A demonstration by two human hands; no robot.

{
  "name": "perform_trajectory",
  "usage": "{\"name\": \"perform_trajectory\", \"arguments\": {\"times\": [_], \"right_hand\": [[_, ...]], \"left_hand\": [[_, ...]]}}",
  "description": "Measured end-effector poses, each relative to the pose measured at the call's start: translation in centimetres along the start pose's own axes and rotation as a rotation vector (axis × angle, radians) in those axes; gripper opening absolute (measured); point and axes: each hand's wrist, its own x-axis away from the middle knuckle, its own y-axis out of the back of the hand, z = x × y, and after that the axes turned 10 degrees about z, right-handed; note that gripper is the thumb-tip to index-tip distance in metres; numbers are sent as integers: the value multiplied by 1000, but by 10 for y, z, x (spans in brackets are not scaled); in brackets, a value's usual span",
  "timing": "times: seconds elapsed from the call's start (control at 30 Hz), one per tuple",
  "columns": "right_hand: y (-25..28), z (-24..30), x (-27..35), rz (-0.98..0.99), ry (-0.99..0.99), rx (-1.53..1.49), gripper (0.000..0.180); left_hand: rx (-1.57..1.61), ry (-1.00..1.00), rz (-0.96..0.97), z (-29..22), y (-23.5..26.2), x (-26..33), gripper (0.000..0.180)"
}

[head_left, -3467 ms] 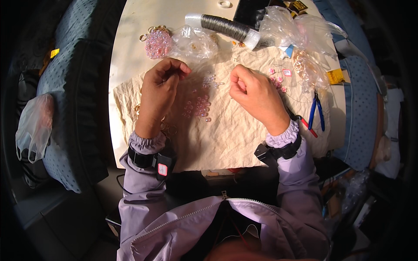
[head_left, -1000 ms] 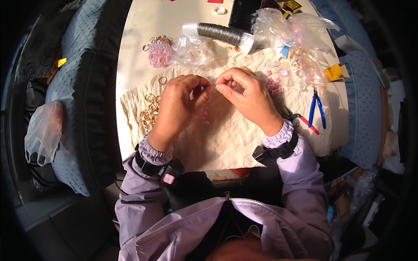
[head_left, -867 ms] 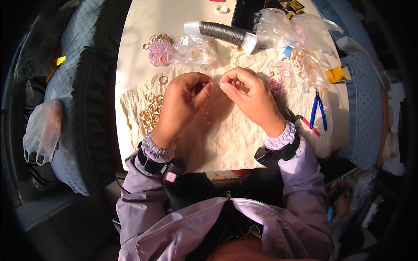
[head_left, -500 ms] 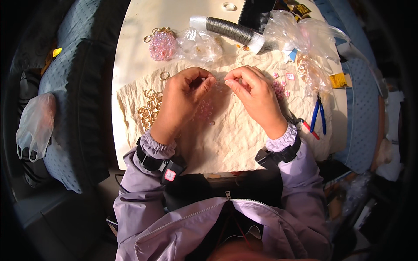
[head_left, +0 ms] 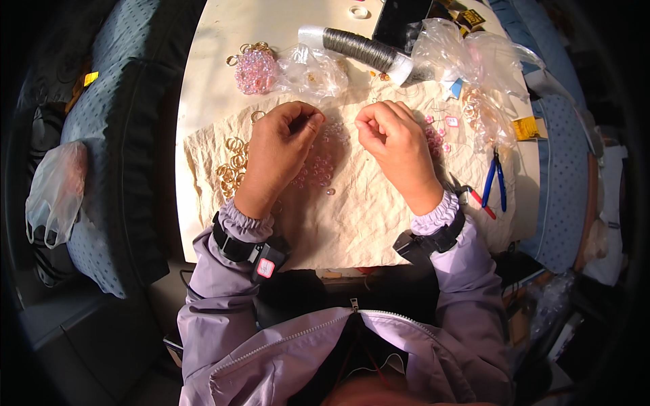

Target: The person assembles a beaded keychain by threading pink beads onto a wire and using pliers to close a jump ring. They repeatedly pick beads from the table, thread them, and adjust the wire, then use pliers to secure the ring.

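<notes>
My left hand (head_left: 281,145) is pinched, thumb against fingertips, over the cloth-covered table; what it holds, if anything, is too small to make out. Across a gap to its right, my right hand (head_left: 396,145) is closed in a similar pinch, its contents also unclear. Loose pink and clear beads (head_left: 323,166) lie on the beige cloth (head_left: 352,227) between the hands, partly hidden by the left one. Gold-coloured rings (head_left: 232,166) are heaped left of my left hand. Small pink beaded pieces (head_left: 435,139) sit just right of my right hand.
Blue-handled pliers (head_left: 495,179) and a red-handled tool (head_left: 479,201) lie at the right. Farther back are a spool of dark wire (head_left: 359,49), a pink bead cluster (head_left: 256,72), clear plastic bags (head_left: 315,73) and a dark flat device (head_left: 401,24). A white roll (head_left: 358,12) sits at the far edge.
My hands have moved apart: the left has shifted slightly left and the right slightly right. More of the loose beads between them now shows.
</notes>
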Motion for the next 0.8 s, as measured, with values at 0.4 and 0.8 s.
{"name": "perform_trajectory", "arguments": {"times": [0.4, 0.8], "right_hand": [[-1, -1, -1, 6, 14, 65, 15], [-3, -2, 2, 39, -110, 21, 9]], "left_hand": [[-26, 21, 14, 2, -2, 0, 23], [-327, -60, 45, -9, -5, 0, 16]]}}
